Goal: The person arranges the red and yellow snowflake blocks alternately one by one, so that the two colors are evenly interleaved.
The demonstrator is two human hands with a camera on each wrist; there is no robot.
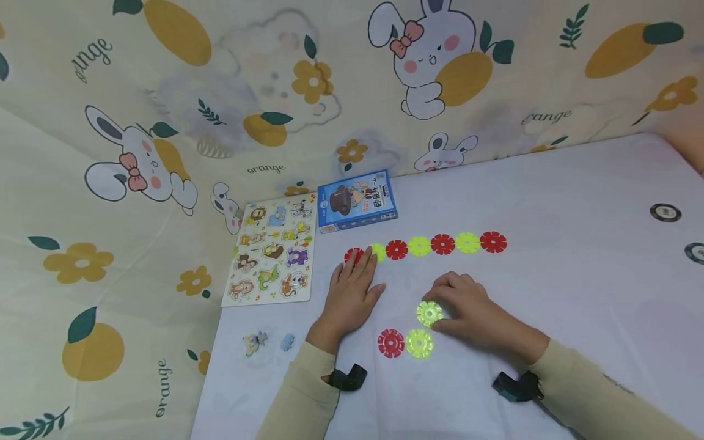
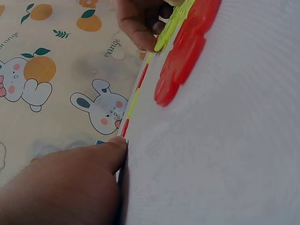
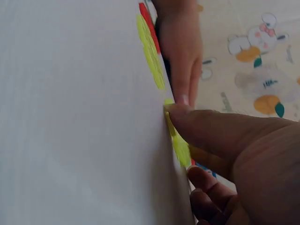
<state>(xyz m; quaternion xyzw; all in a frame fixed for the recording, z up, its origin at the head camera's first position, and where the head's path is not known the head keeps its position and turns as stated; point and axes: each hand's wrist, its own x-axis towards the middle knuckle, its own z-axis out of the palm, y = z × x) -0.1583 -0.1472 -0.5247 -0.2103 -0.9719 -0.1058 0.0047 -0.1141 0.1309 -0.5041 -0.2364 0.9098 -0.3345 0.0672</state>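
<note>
- Right hand (image 1: 467,308): thumb and fingers curl in and pinch a yellow-green disc (image 1: 425,313) at its edge, spread only about as wide as the disc. Whether the disc touches the table (image 1: 577,275) cannot be told.
- Left hand (image 1: 350,293): fingers nearly straight, palm down, resting over the red end disc (image 1: 349,252) and gripping nothing.
- The key relation, it seems: the pinched disc lies to the left of the right hand, just beyond and slightly right of a near yellow-green disc (image 1: 414,343). The right hand is the nearer to both.
- Left of that near disc, and just beside it, is a near red disc (image 1: 385,343).
- Each disc is round, with no long axis; the near pair lines up left to right.
- Farther off, a row of seven discs (image 1: 414,247), red and yellow-green by turns, runs left to right, starting under the left hand.
- Beyond the row's left end stands a blue box (image 1: 357,201).
</note>
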